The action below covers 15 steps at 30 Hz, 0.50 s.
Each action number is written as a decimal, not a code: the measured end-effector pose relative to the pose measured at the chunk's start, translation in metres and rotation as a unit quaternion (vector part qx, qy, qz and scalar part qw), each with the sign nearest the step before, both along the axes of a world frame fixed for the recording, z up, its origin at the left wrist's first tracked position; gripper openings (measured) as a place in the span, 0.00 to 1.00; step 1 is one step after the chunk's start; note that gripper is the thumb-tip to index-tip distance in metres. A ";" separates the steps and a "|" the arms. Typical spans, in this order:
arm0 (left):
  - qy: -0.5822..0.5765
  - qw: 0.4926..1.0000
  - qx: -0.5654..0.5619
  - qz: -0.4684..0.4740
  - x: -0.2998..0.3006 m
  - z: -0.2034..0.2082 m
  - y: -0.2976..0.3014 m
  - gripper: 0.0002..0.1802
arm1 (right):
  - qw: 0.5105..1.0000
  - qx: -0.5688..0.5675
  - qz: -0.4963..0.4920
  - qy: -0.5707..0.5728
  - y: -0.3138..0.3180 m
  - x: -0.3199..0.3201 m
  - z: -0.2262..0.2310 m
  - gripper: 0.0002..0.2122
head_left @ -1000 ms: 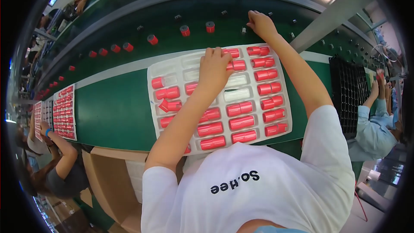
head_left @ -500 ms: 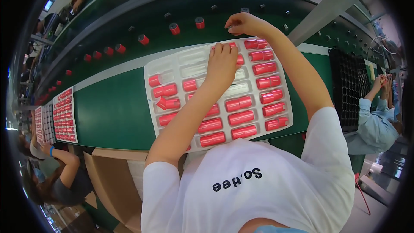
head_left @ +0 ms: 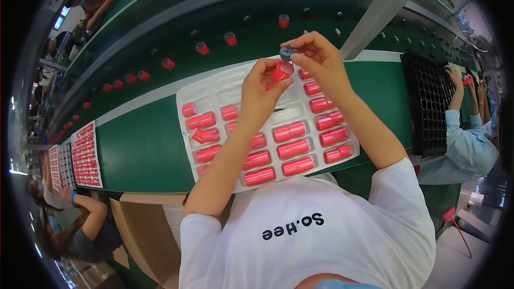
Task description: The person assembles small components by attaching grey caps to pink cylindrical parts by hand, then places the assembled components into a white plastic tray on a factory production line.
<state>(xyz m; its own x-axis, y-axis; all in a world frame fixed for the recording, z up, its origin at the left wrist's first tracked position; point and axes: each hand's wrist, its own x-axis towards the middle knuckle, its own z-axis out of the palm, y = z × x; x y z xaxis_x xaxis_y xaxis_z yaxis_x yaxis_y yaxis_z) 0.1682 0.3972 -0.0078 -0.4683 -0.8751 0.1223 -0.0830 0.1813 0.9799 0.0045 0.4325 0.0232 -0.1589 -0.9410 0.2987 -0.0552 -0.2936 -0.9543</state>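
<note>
1. A red cylindrical cap (head_left: pixel 282 70) is pinched in the fingers of the left hand (head_left: pixel 262 88), raised above the white moulded tray (head_left: pixel 235 83).
2. A small dark grey round piece (head_left: pixel 287 52) sits between the fingertips of the right hand (head_left: pixel 316 59), just above the red cap and almost touching it.
3. The tray lies on the green table (head_left: pixel 144 150), its pockets mostly filled with red cylinders (head_left: pixel 292 150).
4. Beyond it, single red caps (head_left: pixel 202 48) stand spaced along the dark green conveyor (head_left: pixel 160 32).
5. A black grid tray (head_left: pixel 428 101) lies to the right, where another person's hand (head_left: pixel 455 75) rests on it.
</note>
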 end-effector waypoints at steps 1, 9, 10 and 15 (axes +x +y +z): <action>0.051 0.998 0.042 0.014 -0.002 0.006 0.005 0.21 | 1.000 -0.001 0.001 0.000 0.004 0.005 0.000 0.07; 0.112 0.985 0.075 0.108 -0.001 0.023 0.020 0.20 | 0.988 -0.108 -0.036 0.103 0.008 0.019 -0.006 0.06; 0.103 0.985 0.067 0.121 -0.001 0.023 0.021 0.20 | 0.978 -0.127 -0.041 0.161 0.008 0.018 -0.006 0.07; 0.056 0.989 0.039 0.130 0.007 0.023 0.023 0.21 | 0.943 -0.173 -0.033 0.284 0.015 0.020 0.002 0.08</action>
